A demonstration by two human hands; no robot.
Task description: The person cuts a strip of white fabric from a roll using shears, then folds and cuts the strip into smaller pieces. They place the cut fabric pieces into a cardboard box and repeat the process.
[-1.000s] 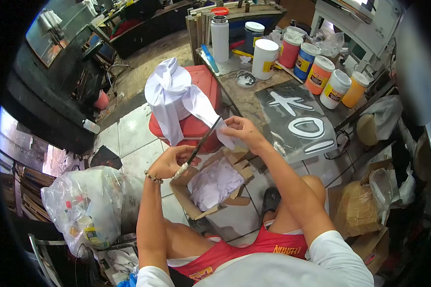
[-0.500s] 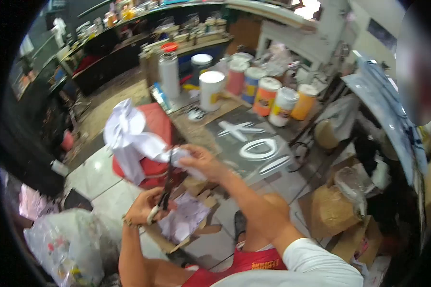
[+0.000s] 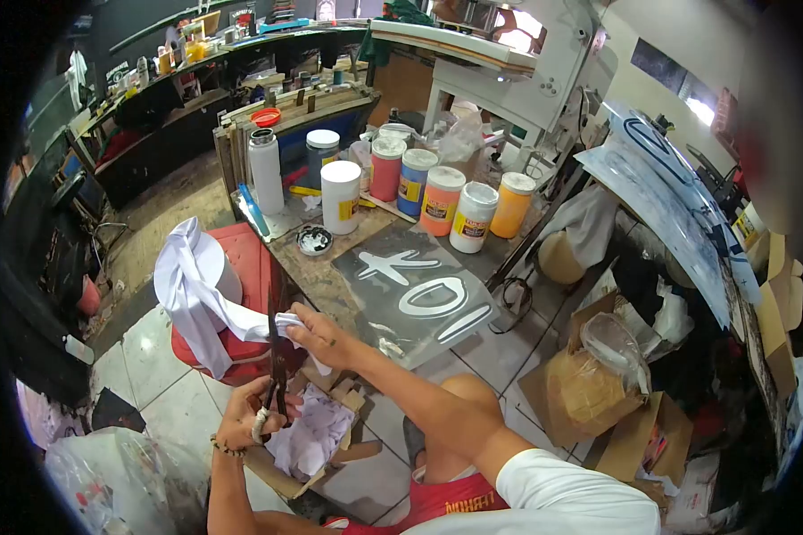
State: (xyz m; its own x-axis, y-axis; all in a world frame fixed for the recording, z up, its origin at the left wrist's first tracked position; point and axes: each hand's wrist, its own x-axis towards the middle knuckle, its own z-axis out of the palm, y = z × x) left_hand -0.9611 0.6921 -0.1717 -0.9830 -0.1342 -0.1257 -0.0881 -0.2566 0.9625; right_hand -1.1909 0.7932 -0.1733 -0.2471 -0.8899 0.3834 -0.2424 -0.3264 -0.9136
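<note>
My left hand (image 3: pixel 244 417), with a beaded bracelet at the wrist, is closed around the handles of a pair of dark scissors (image 3: pixel 277 361). One handle is wrapped in something whitish. The blades point up and meet a strip of white cloth (image 3: pixel 245 322). Pinched in my right hand (image 3: pixel 319 339) is the near end of that cloth, just right of the blades. The cloth runs left to a white roll (image 3: pixel 207 270) on a red stool (image 3: pixel 252 254). Below my hands, a cardboard box (image 3: pixel 281 478) holds crumpled white cloth pieces (image 3: pixel 312 432).
A worktable (image 3: pixel 308 283) carries several paint jars, such as an orange one (image 3: pixel 442 201), plus a dark stencil sheet (image 3: pixel 370 314) with white shapes. At lower left lies a clear plastic bag (image 3: pixel 125 486). Cardboard boxes (image 3: pixel 593 379) and a leaning pale panel (image 3: pixel 665 214) stand at right.
The view has shifted, so the table and my hands appear further left. Both hands keep their holds on the scissors and the cloth, with the blades still at the strip.
</note>
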